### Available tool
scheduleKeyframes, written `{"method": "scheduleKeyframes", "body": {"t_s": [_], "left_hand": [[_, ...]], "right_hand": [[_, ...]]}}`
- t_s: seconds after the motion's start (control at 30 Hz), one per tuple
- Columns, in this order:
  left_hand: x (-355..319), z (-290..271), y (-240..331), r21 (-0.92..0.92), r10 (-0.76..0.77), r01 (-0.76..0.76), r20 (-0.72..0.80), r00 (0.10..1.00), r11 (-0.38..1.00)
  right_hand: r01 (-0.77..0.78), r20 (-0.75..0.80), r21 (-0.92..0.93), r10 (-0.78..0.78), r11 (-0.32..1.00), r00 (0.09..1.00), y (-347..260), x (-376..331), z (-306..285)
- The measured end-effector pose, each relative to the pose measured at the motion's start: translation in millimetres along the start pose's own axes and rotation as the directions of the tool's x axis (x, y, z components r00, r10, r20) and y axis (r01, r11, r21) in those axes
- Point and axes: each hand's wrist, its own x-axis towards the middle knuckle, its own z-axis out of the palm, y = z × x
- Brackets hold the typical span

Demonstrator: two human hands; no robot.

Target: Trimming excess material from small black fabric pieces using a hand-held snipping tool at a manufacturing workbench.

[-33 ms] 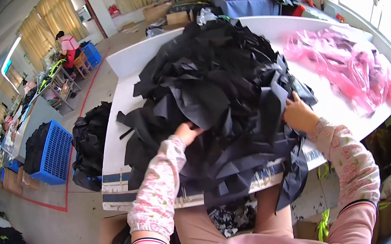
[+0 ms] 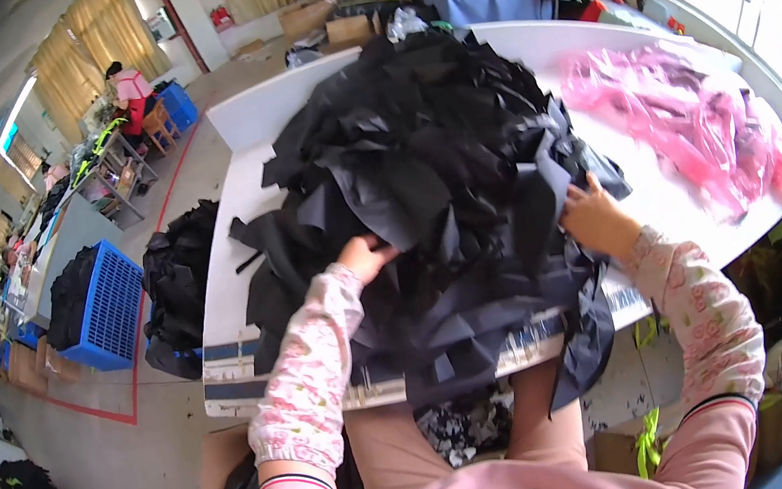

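The black pile of thin, cut pieces sits in front of me, heaped across the middle of the white table, its near side spilling over the front edge. My left hand is at the near left of the heap, its fingers half curled at the lower edge of a broad flap. The fingertips go out of sight among the folds, so I cannot tell whether they pinch anything. My right hand lies at the right side, fingers a little spread and reaching to the edge of a paler, upstanding piece; I cannot tell whether it has a grip there either.

Each piece looks light and soft to me, though the crisp creases suggest a slightly stiff, papery cloth that bends rather than crumples. The faint sheen makes me think the layers may slide over one another, while the tangle could drag neighbours along. Nothing about it seems fragile. I judge a free edge or corner the best hold, pinched between thumb and fingers; the long piece hanging over the front edge offers one too. The pink plastic sheeting lies to the right, apart from my right hand.
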Motion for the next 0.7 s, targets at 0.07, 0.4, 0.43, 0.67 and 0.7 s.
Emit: {"method": "scheduleKeyframes", "body": {"t_s": [0.07,0.4,0.43,0.67,0.7], "left_hand": [[-7.5,-14.0,-5.1,0.070,0.179,-0.176,-0.051,0.982,0.982],[-146.3,44.3,10.8,-0.015,0.299,-0.329,-0.379,0.876,0.944],[-165.9,64.0,12.5,-0.038,0.274,-0.307,-0.363,0.891,0.951],[-256.8,173.6,4.7,-0.061,0.306,-0.323,-0.197,0.932,0.944],[-263.3,186.5,-0.8,-0.082,0.276,-0.292,-0.162,0.947,0.953]], "right_hand": [[-0.043,-0.030,0.074,0.045,0.996,0.999,-1.6,-27.7,-9.2],[-0.327,0.042,0.828,0.531,0.456,0.847,-105.2,-121.6,15.5],[-0.368,0.073,0.860,0.628,0.354,0.775,-122.1,-126.5,41.4],[-0.400,0.137,0.908,0.815,0.123,0.563,-190.7,-119.5,76.7],[-0.395,0.135,0.910,0.816,0.121,0.562,-191.0,-123.3,82.0]]}}
